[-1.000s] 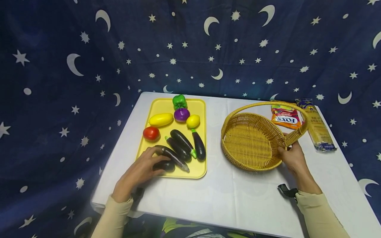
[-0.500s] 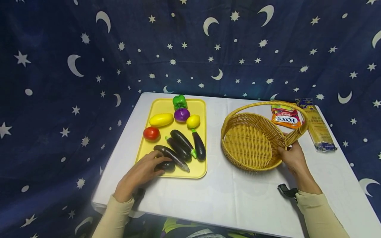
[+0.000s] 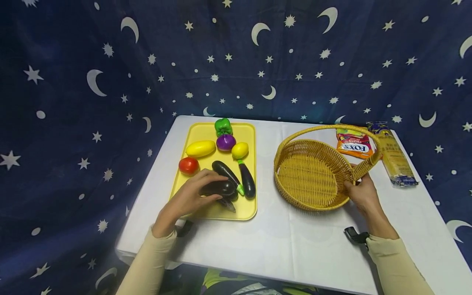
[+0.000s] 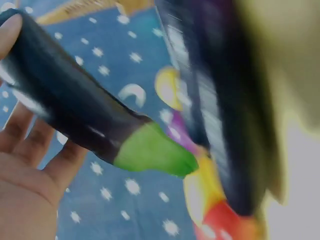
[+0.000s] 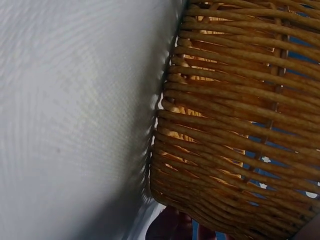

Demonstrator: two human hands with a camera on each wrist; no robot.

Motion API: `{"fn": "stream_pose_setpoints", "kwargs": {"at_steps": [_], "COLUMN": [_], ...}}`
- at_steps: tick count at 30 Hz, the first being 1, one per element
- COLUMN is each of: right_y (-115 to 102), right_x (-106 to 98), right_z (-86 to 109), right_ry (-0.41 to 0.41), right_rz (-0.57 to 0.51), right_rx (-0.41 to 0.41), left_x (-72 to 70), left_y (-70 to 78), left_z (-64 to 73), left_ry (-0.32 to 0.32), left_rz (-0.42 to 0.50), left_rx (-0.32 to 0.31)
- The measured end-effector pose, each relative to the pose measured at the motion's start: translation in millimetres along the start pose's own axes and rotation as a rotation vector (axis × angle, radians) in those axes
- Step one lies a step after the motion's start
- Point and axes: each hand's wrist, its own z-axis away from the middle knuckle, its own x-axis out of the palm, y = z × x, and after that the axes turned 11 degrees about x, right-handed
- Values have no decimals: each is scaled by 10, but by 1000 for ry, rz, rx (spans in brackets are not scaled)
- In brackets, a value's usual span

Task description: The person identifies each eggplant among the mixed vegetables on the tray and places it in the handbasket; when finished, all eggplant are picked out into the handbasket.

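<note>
My left hand grips a dark eggplant between thumb and fingers, over the yellow tray. In the left wrist view this eggplant is off the tray, its green stem end pointing away from the palm. Beneath it lies a grey-tipped eggplant, partly hidden by the hand. To the right are another eggplant and one more eggplant near the tray's edge. My right hand holds the side of a wicker basket at the handle's base. Nothing lies inside the basket.
On the tray are a tomato, a long yellow vegetable, a lemon, a purple onion and a green pepper. Behind the basket lie a Fox's candy bag and a pasta packet.
My left hand has taken hold of the nearest eggplant and raised it from the tray, moving slightly up and right. My right hand and the basket have stayed put.
</note>
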Motion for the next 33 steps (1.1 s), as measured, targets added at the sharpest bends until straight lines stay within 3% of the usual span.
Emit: {"fn": "stream_pose_setpoints", "kwargs": {"at_steps": [5, 12, 22, 27, 31, 33], "right_y": [27, 51, 32, 21, 31, 38], "right_x": [-17, -53, -81, -71, -75, -85], "right_z": [-3, -12, -22, -8, -10, -9], "right_ry": [0, 3, 7, -9, -4, -3], "right_rz": [-10, 21, 3, -28, -34, -37], "right_rx": [-1, -29, -17, -19, -45, -58], "left_x": [90, 375, 803, 980, 1129, 1205], "left_y": [188, 439, 775, 866, 905, 928], "left_z": [-419, -973, -1665, -1985, -2236, -2343], "left_ry": [71, 52, 80, 52, -17, -81], "left_rz": [153, 231, 478, 430, 300, 220], "left_rx": [124, 268, 279, 280, 328, 343]}}
